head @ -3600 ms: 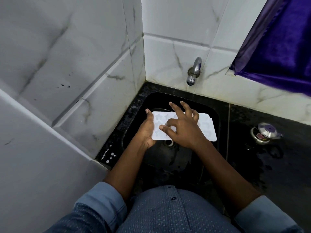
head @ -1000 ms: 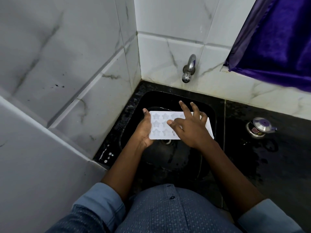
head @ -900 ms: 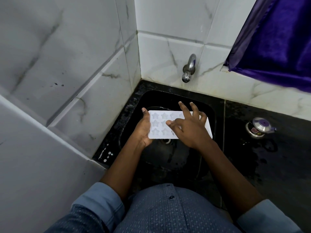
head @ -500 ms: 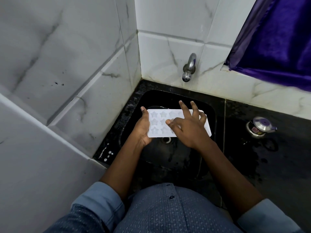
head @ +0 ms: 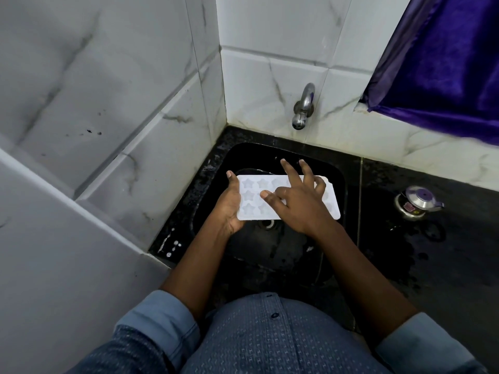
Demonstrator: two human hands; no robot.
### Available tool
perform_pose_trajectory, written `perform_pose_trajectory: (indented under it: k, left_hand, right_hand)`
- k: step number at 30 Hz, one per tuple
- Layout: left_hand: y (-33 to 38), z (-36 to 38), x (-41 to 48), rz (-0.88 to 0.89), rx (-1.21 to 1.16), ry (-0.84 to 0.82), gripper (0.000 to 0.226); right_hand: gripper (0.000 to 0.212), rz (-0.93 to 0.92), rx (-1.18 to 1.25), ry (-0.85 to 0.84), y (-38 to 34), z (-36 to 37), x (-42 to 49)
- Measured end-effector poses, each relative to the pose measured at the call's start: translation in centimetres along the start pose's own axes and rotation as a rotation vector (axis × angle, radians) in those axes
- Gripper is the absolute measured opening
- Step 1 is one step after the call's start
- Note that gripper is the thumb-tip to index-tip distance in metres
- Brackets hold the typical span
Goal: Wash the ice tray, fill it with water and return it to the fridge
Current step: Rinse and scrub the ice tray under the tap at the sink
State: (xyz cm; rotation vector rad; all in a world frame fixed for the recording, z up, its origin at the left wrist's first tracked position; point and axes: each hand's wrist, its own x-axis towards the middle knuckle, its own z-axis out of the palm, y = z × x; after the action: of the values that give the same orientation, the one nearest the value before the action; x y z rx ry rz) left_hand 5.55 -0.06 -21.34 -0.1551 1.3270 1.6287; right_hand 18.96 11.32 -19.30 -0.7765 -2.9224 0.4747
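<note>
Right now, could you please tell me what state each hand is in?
Left hand: holding the tray by its left end.
Right hand: open, fingers spread on top of the tray.

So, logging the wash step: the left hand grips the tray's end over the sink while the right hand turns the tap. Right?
Not the tap: the head view shows the right hand resting on the tray, fingers spread, clear of the tap. The left hand does grip the tray's end over the sink.
</note>
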Motion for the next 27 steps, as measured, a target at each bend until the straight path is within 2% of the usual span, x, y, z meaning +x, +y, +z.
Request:
perform_pose_trajectory:
  k: [4,10,14,21,27]
  left_hand:
    - [0.07,0.09,0.11,0.007,-0.004,-0.001,0.094]
    - [-0.03,0.06,0.22,0.001,0.013,-0.009,0.095]
    - [0.19,0.14,0.05,0.007,-0.019,-0.021,0.094]
    - [-0.11,0.3,0.13,-0.007,-0.01,-0.021,0.094]
    - [0.46,-0.1,0.17,0.006,-0.024,-0.016,0.093]
  right_hand:
    - [0.077,0.05,-0.028,0.014,0.19,-0.11,0.12]
    - [0.074,-0.007,-0.047,0.008,-0.03,-0.15,0.23]
    - [0.066,0.032,-0.038,0.011,0.33,-0.45,0.19]
    - [0.074,0.022,-0.031,0.032,0.25,-0.3,0.45]
    - [0.072,0.031,0.009,0.035,0.36,-0.05,0.13]
